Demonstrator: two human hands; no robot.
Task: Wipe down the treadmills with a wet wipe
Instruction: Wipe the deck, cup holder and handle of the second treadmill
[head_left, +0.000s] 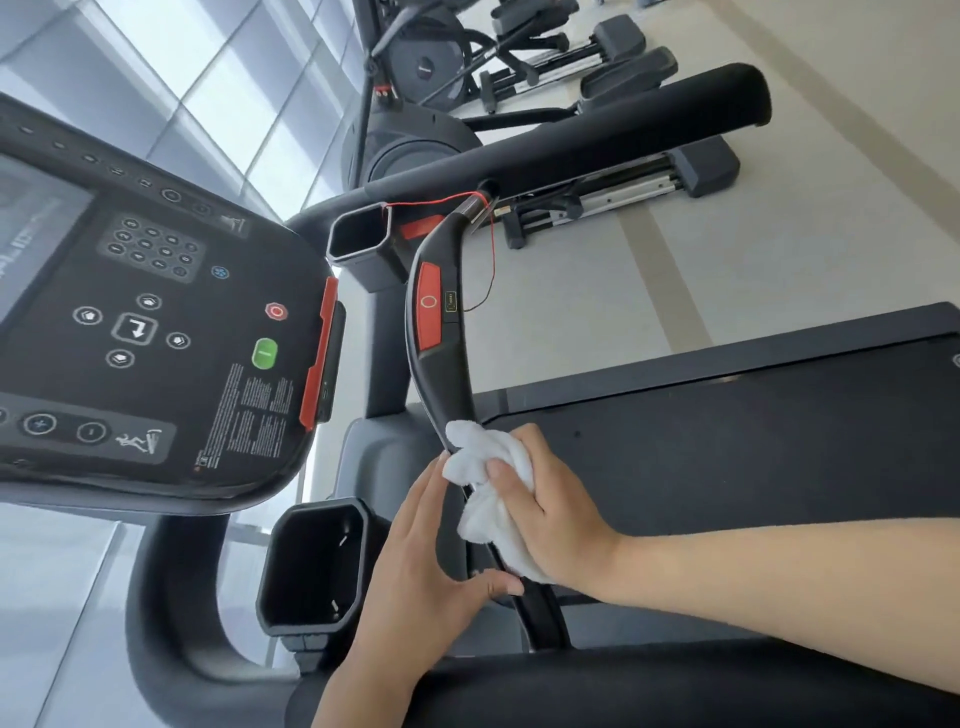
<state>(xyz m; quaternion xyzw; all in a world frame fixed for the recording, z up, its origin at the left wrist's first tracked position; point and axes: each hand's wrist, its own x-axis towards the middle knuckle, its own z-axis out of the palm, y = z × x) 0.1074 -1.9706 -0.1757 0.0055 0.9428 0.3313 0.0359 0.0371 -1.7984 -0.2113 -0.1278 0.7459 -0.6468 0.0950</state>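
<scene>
Head view: treadmill (727, 415) fills the frame, its black console (156, 312) at left. Right hand (550, 514) presses a crumpled white wet wipe (483, 467) around the curved handlebar (441, 384), lower centre. Left hand (415, 566) rests open, touching the bar below.

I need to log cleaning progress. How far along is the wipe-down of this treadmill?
Nothing shows as finished; no wet streaks are visible. In hand: the right hand presses the white wipe around the curved handlebar, while the left hand steadies the bar just below. Seemingly left: the bar's upper stretch with the red stop button, the console and the cup holder.
</scene>
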